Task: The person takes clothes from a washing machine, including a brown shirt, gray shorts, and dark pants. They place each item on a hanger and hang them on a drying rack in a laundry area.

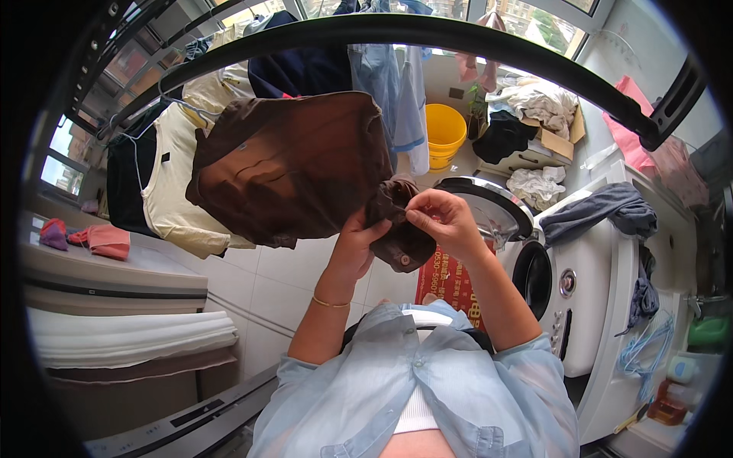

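A dark brown garment (292, 172), apparently a shirt, spreads out in front of me below a curved black rail (378, 28). Its bunched end with a button hangs between my hands. My left hand (362, 243) grips the bunched cloth from the left, thumb on top. On the right, my right hand (444, 220) pinches a bit of the same cloth between thumb and fingertips. Beside the brown garment, to the left, a cream shirt (177, 177) hangs on a wire hanger (136, 160).
At right stand a front-loading washing machine (578, 303) with its door (487, 206) open and a sink counter (621, 286). A yellow bucket (445, 137) and a clothes-filled cardboard box (555, 143) are ahead. A red mat (446, 280) lies on the floor.
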A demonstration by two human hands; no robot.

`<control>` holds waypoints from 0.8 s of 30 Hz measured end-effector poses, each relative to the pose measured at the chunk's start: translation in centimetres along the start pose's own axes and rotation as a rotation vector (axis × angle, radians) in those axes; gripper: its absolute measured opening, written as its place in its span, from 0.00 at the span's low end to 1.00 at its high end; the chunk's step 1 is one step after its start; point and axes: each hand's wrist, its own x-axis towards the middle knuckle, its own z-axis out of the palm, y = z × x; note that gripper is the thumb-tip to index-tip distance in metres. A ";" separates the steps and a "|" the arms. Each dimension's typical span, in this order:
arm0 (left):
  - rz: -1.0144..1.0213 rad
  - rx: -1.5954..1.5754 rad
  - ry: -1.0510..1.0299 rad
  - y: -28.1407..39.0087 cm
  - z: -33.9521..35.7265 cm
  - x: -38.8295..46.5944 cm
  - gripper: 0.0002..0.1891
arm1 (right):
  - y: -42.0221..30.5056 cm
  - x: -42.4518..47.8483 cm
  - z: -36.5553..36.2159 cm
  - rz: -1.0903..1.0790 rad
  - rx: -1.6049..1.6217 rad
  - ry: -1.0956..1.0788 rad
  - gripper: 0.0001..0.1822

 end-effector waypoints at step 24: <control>0.239 0.090 0.203 -1.7 3.5 0.4 0.18 | -1.4 0.8 0.9 -0.497 -0.694 0.226 0.07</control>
